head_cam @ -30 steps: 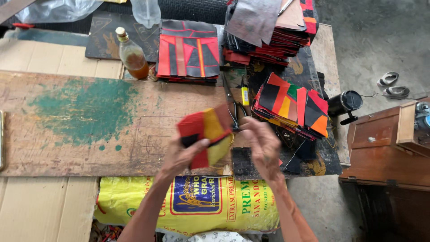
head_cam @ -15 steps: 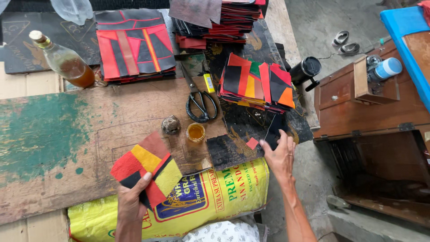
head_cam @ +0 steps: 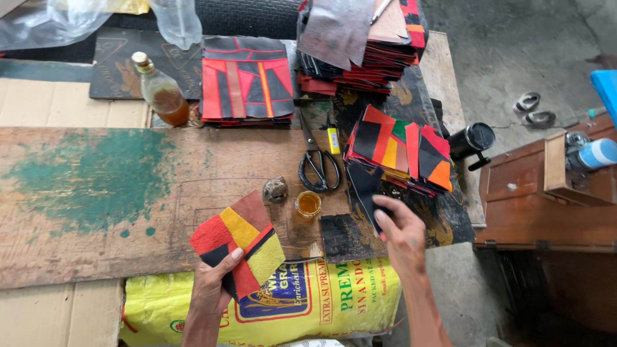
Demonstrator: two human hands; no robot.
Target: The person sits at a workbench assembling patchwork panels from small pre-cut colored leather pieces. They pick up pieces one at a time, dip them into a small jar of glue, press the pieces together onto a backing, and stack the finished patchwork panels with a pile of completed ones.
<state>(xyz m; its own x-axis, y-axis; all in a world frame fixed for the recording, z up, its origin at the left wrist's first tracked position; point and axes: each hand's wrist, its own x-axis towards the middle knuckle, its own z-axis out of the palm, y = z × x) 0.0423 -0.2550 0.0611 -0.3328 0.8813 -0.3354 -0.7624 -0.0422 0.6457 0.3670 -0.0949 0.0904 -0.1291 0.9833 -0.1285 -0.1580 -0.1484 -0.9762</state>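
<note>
At nine o'clock, a patch of green paint (head_cam: 90, 177) stains the long worn wooden counter (head_cam: 77, 244), with flat brown cardboard (head_cam: 58, 103) behind it. At eleven o'clock a glass bottle of amber liquid (head_cam: 162, 91) stands just left of a neat stack of red and black leather squares (head_cam: 245, 80).

Your left hand (head_cam: 215, 289) sits at seven o'clock. Its grip is pressed together on a patchwork leather piece of red, yellow, brown and black panels (head_cam: 239, 243), thumb on top and the fingers hidden beneath, so the piece fans up and away from you over the counter's near edge. Below it a yellow printed grain sack (head_cam: 302, 302) hangs at six o'clock.

Near the middle, a small rounded stone (head_cam: 276, 189) lies beside a little open jar of amber glue (head_cam: 308, 204), with black-handled scissors (head_cam: 318, 168) and a yellow tube (head_cam: 333, 138) just behind at twelve o'clock.

Your right hand (head_cam: 402, 238) is at five o'clock, its grip pinching the lower end of a dark black leather scrap (head_cam: 365, 186), which reaches up towards a fanned pile of multicoloured patchwork squares (head_cam: 402, 149). A taller heap of leather sheets (head_cam: 363, 42) stands at one o'clock. At three o'clock a black cylindrical can (head_cam: 472, 138) sits off the counter's end, next to a brown wooden cabinet (head_cam: 546, 199).
</note>
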